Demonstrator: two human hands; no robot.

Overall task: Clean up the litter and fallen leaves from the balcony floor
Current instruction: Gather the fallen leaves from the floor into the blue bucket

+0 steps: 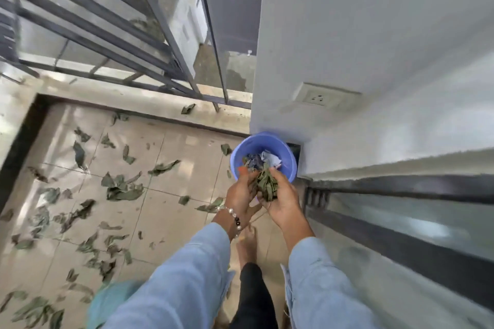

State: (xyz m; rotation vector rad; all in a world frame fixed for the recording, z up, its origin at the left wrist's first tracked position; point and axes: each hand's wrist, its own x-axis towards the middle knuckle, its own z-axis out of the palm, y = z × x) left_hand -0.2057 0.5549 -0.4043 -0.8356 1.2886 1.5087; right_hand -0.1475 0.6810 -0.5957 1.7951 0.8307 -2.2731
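I am holding a bunch of leaves [264, 184] between both hands just above the near rim of the blue bucket [248, 147], which is standing on the balcony floor [187, 157] in the corner against the white wall [374, 35]. My left hand [242, 192] is cupping the bunch from one side with its fingers curled into the leaves, and my right hand [280, 200] is curling round it from the other, so both grips are closing on the same clump rather than lying spread. I am judging these leaves to be very light, limp and partly dried: they are crumpling and folding in the grip, not standing stiff, so a loose hold would be letting pieces slide out at the bottom. Pressing them together from two sides, as now, is looking like the right way to take them; pinching a single leaf would be slow and could tear it. The bucket is already carrying some leaves and what looks like crumpled paper [270, 159]. Many more scattered leaves [123, 189] are lying across the tiles to my left, well apart from the bucket, and one is sitting on the ledge [80, 93] under the railing [107, 35]. Those flat ones are likely needing fingers raking them into a heap first.
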